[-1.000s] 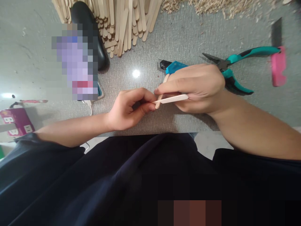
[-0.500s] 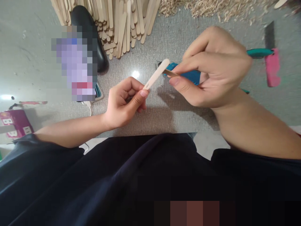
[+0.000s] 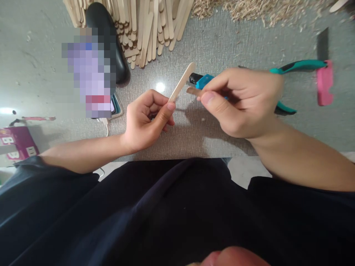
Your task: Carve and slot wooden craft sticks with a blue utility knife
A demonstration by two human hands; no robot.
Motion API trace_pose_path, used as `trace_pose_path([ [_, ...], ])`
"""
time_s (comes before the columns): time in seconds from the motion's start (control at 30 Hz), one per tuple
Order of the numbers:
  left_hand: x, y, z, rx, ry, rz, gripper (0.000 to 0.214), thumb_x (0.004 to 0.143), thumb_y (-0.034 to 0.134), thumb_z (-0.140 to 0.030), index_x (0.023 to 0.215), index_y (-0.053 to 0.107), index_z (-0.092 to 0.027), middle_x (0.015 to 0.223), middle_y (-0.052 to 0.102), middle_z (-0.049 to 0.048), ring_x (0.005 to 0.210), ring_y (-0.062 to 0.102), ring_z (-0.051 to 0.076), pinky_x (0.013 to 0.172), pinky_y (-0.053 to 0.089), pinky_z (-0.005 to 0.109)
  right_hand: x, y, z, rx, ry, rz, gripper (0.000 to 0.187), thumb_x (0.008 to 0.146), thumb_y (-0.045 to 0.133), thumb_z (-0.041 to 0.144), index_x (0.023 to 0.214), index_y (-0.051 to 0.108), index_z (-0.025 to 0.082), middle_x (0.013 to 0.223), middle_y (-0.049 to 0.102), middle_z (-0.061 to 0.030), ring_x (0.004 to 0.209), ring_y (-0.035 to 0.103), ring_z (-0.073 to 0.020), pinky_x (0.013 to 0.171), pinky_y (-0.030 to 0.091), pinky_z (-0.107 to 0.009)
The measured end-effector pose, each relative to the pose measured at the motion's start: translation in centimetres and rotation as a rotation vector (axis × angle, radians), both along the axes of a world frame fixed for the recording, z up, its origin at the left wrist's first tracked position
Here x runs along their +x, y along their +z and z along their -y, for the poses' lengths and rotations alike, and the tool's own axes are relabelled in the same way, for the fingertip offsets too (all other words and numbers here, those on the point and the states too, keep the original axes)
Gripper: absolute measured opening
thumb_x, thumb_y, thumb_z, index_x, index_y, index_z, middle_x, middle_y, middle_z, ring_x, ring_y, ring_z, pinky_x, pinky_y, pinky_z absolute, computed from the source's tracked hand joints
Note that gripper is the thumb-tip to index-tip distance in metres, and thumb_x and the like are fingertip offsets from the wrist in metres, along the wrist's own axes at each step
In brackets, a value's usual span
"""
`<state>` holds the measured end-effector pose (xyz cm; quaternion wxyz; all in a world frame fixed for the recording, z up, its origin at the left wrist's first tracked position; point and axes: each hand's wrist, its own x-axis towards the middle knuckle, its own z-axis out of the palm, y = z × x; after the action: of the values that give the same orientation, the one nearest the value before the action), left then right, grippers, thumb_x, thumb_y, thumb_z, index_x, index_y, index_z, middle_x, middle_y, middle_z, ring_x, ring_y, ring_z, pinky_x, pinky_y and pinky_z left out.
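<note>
My left hand pinches the lower end of a pale wooden craft stick between thumb and forefinger; it slants up to the right. Between the thumb and fingertips of my right hand is a second wooden craft stick, darker, with only its rounded end showing. That end points left toward the first stick, with a small gap between them. Behind the right fingers lies a blue and black tool, partly covered, so I cannot tell its kind.
A pile of craft sticks lies at the top, with wood shavings beside it. A black case and a blurred-out phone-like item are at left. Teal-handled pliers and a pink-handled blade lie at right.
My right hand has tilted and lowered, drawing its stick slightly down and away from the other. The left hand's stick has turned a little, and more of the teal handles shows.
</note>
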<state>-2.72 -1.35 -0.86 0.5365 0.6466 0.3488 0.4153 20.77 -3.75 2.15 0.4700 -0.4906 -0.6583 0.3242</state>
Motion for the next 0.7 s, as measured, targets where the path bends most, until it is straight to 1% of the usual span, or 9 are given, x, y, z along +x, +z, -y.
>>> trace_pose_path([
  [0.07,0.0,0.1,0.1,0.007,0.016,-0.001,0.034,0.114,0.075,-0.05,0.096,0.064,-0.024,0.068,0.077,-0.0052,0.044,0.065,0.007,0.04,0.048,0.018,-0.5,0.2,0.3,-0.03,0.048,-0.021,0.031,0.106,0.078,0.041,0.08,0.07,0.028,0.059,0.052,0.0053,0.051,0.04,-0.0129,0.051,0.031,-0.034],
  [0.17,0.1,0.1,0.2,0.03,0.053,-0.026,0.033,0.113,0.077,-0.048,0.094,0.065,-0.023,0.069,0.079,-0.004,0.045,0.065,0.006,0.04,0.047,0.018,-1.2,0.3,0.5,-0.08,0.084,-0.053,0.033,0.103,0.084,0.043,0.078,0.068,0.027,0.057,0.052,0.0054,0.049,0.039,-0.0118,0.048,0.027,-0.034],
  [0.27,0.1,0.0,0.4,0.105,0.073,-0.052,0.028,0.113,0.078,-0.043,0.095,0.068,-0.022,0.072,0.082,-0.0026,0.047,0.067,0.006,0.041,0.048,0.017,-1.5,0.1,0.6,-0.152,0.088,-0.051,0.032,0.106,0.08,0.039,0.078,0.069,0.025,0.057,0.05,0.0053,0.05,0.038,-0.0113,0.049,0.028,-0.034],
  [0.37,0.1,0.1,0.5,0.195,0.094,-0.054,0.021,0.111,0.079,-0.034,0.097,0.069,-0.022,0.075,0.083,-0.0028,0.05,0.07,0.006,0.044,0.051,0.016,-1.6,0.1,0.8,-0.173,0.085,-0.063,0.028,0.107,0.076,0.031,0.08,0.071,0.024,0.057,0.049,0.006,0.049,0.036,-0.0102,0.05,0.029,-0.033],
  [0.43,0.0,0.2,0.5,0.249,0.096,-0.085,0.016,0.11,0.08,-0.027,0.099,0.069,-0.022,0.077,0.084,-0.0034,0.053,0.072,0.007,0.048,0.054,0.016,-1.7,0.3,1.0,-0.2,0.08,-0.065,0.026,0.107,0.074,0.027,0.082,0.071,0.023,0.056,0.048,0.006,0.048,0.035,-0.0102,0.049,0.028,-0.033],
  [0.5,-0.2,0.2,0.5,0.336,0.085,-0.154,0.013,0.108,0.081,-0.021,0.101,0.07,-0.021,0.078,0.083,-0.0039,0.056,0.073,0.006,0.051,0.054,0.015,-1.7,0.5,1.2,-0.244,0.068,-0.055,0.026,0.108,0.072,0.026,0.082,0.071,0.023,0.056,0.048,0.0054,0.048,0.035,-0.0107,0.048,0.025,-0.034],
  [0.57,-0.3,0.2,0.4,0.464,0.086,-0.228,0.014,0.104,0.083,-0.019,0.101,0.07,-0.02,0.077,0.081,-0.0049,0.056,0.07,0.004,0.052,0.049,0.014,-1.7,0.6,1.5,-0.261,0.063,-0.042,0.027,0.109,0.071,0.025,0.082,0.07,0.023,0.056,0.049,0.0051,0.048,0.035,-0.0109,0.048,0.025,-0.034],
  [0.63,-0.4,0.1,0.2,0.582,0.101,-0.269,0.015,0.102,0.084,-0.019,0.101,0.069,-0.019,0.074,0.077,-0.0058,0.053,0.065,0.003,0.05,0.041,0.015,-1.9,0.6,1.7,-0.241,0.062,-0.028,0.027,0.11,0.073,0.026,0.083,0.071,0.023,0.056,0.048,0.0054,0.048,0.035,-0.011,0.048,0.026,-0.035],
  [0.7,-0.4,-0.1,0.1,0.652,0.112,-0.288,0.015,0.103,0.083,-0.019,0.101,0.068,-0.019,0.071,0.074,-0.0066,0.051,0.061,0.003,0.049,0.037,0.017,-2.0,0.5,1.8,-0.212,0.054,-0.005,0.026,0.11,0.077,0.031,0.086,0.073,0.022,0.057,0.049,0.0052,0.049,0.039,-0.0116,0.05,0.029,-0.035],
])
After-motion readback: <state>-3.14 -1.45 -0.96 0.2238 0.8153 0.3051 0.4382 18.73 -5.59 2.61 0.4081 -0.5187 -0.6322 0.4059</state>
